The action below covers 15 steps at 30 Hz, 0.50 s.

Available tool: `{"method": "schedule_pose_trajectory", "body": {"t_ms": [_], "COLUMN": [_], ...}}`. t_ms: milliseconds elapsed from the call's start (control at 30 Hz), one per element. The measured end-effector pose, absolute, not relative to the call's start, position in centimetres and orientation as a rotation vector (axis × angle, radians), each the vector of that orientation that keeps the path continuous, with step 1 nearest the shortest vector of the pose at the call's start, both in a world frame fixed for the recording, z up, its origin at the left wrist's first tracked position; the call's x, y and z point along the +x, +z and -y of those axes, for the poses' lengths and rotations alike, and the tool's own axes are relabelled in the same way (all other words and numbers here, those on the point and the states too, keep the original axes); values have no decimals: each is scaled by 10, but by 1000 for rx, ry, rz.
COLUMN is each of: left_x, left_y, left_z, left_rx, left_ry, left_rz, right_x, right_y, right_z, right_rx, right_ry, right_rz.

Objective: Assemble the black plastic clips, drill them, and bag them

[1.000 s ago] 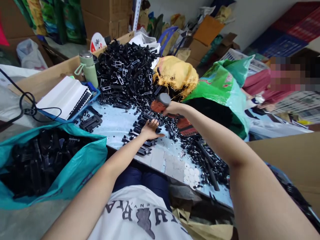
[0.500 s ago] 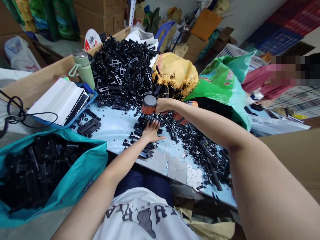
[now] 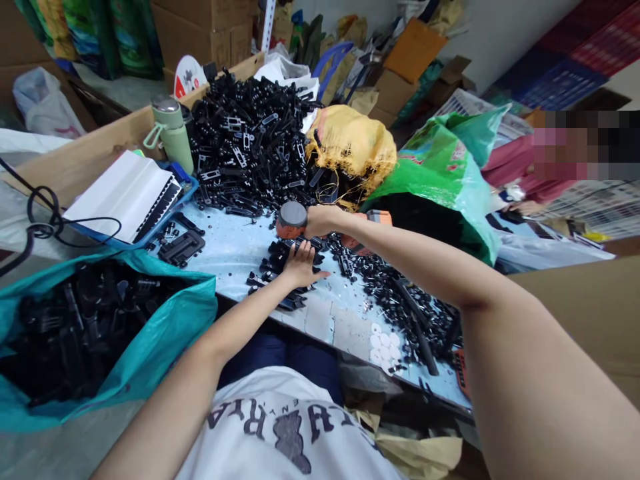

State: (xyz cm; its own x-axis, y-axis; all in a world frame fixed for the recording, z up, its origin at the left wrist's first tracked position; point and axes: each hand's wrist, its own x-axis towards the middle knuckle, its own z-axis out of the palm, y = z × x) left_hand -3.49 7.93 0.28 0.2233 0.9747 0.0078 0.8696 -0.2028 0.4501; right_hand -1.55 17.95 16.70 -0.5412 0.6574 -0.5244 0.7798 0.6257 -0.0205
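My right hand (image 3: 323, 220) is wrapped round an orange and dark cordless drill (image 3: 291, 222), whose round grey end faces up and left. The drill's tip is hidden. Just below it, my left hand (image 3: 300, 267) lies with fingers spread on a row of black plastic parts (image 3: 270, 267) along the near side of the light blue tabletop (image 3: 227, 247). Loose screws and small black pieces (image 3: 390, 287) are heaped right of my hands. Behind the drill rises a large pile of black plastic clips (image 3: 250, 147).
At left are a teal bag (image 3: 195, 293) of black parts, a blue tray (image 3: 193, 190) with papers and a green bottle (image 3: 176, 137). A yellow sack (image 3: 353, 140) and green bag (image 3: 440, 177) stand behind. White discs (image 3: 384, 347) lie near the front edge. Another person's sleeve (image 3: 515, 150) shows right.
My right hand and the drill have shifted slightly left and down, closer to my left hand. My left hand stays on the row of black parts. The view has shifted a little.
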Motion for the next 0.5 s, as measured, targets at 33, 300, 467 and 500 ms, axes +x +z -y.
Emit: {"method": "schedule_pose_trajectory", "body": {"t_ms": [33,300,467,500], "left_x": [-37,-46,-45,-45], "left_y": [3,-7,-13,-14], "left_z": [-68,-19,-18,-17], "left_rx": [2138,2203,2249,2245], "left_ry": [414,470,575,600], "left_rz": [-1722,-1699,-1707,-1710], "right_x": [-14,-25,-28,-27], "right_y": [167,163,168,169], "right_z": [-174,-147,-123,-117], "right_rx": [1125,943,1008,999], "right_ry": [-328,-226,-29,-27], "right_rz": [-2374,-2292,-2310,-2320]}}
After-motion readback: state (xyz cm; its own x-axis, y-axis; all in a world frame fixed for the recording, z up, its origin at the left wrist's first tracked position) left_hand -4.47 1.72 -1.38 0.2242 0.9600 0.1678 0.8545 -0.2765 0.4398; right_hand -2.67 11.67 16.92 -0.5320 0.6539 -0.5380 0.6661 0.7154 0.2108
